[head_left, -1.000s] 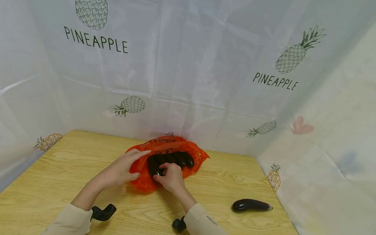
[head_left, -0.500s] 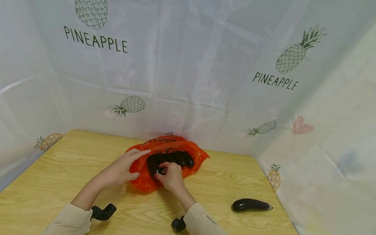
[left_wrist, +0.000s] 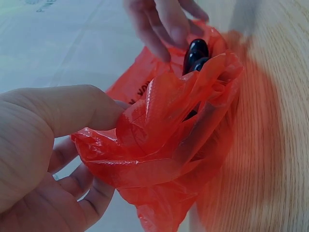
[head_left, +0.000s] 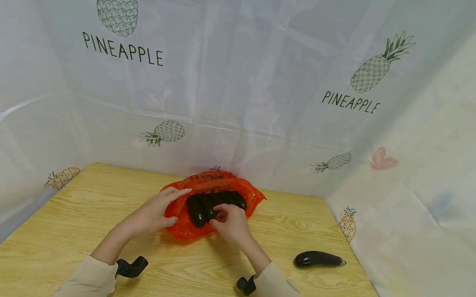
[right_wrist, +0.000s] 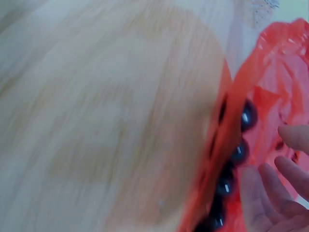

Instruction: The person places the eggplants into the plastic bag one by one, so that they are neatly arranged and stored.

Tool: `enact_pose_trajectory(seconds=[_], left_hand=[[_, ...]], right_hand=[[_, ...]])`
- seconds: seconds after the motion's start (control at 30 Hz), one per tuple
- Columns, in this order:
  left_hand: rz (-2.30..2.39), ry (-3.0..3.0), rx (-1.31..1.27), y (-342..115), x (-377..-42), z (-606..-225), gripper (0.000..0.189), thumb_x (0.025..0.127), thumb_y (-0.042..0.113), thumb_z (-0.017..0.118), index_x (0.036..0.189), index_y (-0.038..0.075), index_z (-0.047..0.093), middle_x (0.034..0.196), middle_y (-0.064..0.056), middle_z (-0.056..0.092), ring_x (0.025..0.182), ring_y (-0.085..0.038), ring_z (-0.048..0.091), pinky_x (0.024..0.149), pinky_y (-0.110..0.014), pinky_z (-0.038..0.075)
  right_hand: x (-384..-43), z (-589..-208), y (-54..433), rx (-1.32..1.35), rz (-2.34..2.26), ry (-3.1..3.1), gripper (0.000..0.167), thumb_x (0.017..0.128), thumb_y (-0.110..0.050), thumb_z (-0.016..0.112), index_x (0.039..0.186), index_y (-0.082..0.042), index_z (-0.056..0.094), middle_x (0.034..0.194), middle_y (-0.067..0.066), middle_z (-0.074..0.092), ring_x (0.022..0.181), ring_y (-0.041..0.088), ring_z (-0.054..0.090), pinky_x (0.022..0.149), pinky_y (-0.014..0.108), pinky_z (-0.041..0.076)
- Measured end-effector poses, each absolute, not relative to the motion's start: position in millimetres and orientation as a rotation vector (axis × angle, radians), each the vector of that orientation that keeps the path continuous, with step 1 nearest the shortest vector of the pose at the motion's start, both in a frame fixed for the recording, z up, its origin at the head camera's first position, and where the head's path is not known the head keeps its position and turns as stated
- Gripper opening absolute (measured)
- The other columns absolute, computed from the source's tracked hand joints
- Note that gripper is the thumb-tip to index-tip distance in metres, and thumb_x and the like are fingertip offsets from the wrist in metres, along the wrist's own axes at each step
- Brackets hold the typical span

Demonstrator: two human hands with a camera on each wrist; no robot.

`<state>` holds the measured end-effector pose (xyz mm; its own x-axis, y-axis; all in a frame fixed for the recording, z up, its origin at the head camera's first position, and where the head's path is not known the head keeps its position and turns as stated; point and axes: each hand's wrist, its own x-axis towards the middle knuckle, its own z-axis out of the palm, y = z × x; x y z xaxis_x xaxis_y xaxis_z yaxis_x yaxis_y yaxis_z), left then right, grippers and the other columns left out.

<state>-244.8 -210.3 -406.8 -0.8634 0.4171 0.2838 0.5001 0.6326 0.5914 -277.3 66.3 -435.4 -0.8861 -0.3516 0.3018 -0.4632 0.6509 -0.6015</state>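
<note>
An orange-red plastic bag [head_left: 182, 228] lies at the back middle of the table, its mouth toward me. Side by side inside it lie several dark, glossy eggplants [head_left: 197, 211]. My left hand [head_left: 151, 213] holds the bag's left edge, thumb and fingers on the plastic; in the left wrist view, the thumb [left_wrist: 82, 108] presses the film. Over the eggplants' near ends hovers my right hand [head_left: 232, 224], fingers loosely bent and nothing visibly held. The right wrist view shows its fingers [right_wrist: 275, 186] spread beside the row of rounded ends [right_wrist: 225, 186].
A single eggplant [head_left: 319, 259] lies on the wooden table [head_left: 290, 227] to the right. Pale pineapple-printed sheeting [head_left: 241, 86] rises behind the table and along both sides. Black wrist mounts [head_left: 131, 267] stick out from the sleeves.
My right hand has shifted right, off the leftmost eggplant, whose near end now shows. The left hand stays at the bag's edge. The eggplant outside the bag has not moved.
</note>
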Motion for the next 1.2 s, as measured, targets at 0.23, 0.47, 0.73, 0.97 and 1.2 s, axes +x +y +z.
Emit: enact_pose_trajectory(seconds=[0.23, 0.47, 0.73, 0.97, 1.2], left_hand=[[-1.045, -2.744, -0.772, -212, -245, -405, 0.08, 0.092, 0.001, 0.079, 0.163, 0.013, 0.044, 0.149, -0.014, 0.052, 0.127, -0.035, 0.056, 0.091, -0.043, 0.058], [-1.024, -2.744, -0.768, -210, -247, -408, 0.081, 0.091, 0.001, 0.078, 0.163, 0.012, 0.043, 0.147, -0.011, 0.054, 0.125, -0.031, 0.058, 0.092, -0.043, 0.057], [-1.018, -2.73, -0.775, -209, -246, -408, 0.08, 0.091, -0.001, 0.078, 0.162, 0.012, 0.044, 0.146, -0.012, 0.054, 0.123, -0.032, 0.058, 0.094, -0.046, 0.057], [-1.039, -2.723, -0.789, -208, -244, -406, 0.078, 0.092, 0.001, 0.079, 0.161, 0.011, 0.045, 0.146, -0.013, 0.054, 0.126, -0.034, 0.058, 0.098, -0.051, 0.056], [-1.041, -2.722, -0.793, -207, -245, -406, 0.078, 0.091, 0.001, 0.079, 0.161, 0.011, 0.046, 0.145, -0.012, 0.055, 0.125, -0.033, 0.058, 0.096, -0.049, 0.057]], right_hand=[[-266, -418, 119, 0.703, 0.931, -2.749, 0.038, 0.091, -0.018, 0.084, 0.127, -0.008, 0.075, 0.119, 0.013, 0.074, 0.08, 0.015, 0.068, 0.072, 0.032, 0.058], [-253, -410, 179, 0.565, 0.87, -2.797, 0.043, 0.09, -0.024, 0.086, 0.13, -0.014, 0.075, 0.115, 0.008, 0.072, 0.082, 0.013, 0.065, 0.071, 0.033, 0.057], [-235, -405, 245, 0.409, 0.801, -2.844, 0.046, 0.093, -0.027, 0.084, 0.135, -0.013, 0.072, 0.116, 0.011, 0.072, 0.082, 0.012, 0.066, 0.069, 0.032, 0.056], [-220, -410, 287, 0.322, 0.716, -2.89, 0.05, 0.094, -0.032, 0.083, 0.136, -0.008, 0.071, 0.114, 0.013, 0.072, 0.074, 0.009, 0.06, 0.061, 0.029, 0.05], [-216, -419, 309, 0.282, 0.647, -2.952, 0.053, 0.094, -0.035, 0.082, 0.135, -0.004, 0.07, 0.115, 0.017, 0.073, 0.069, 0.01, 0.062, 0.063, 0.033, 0.053]])
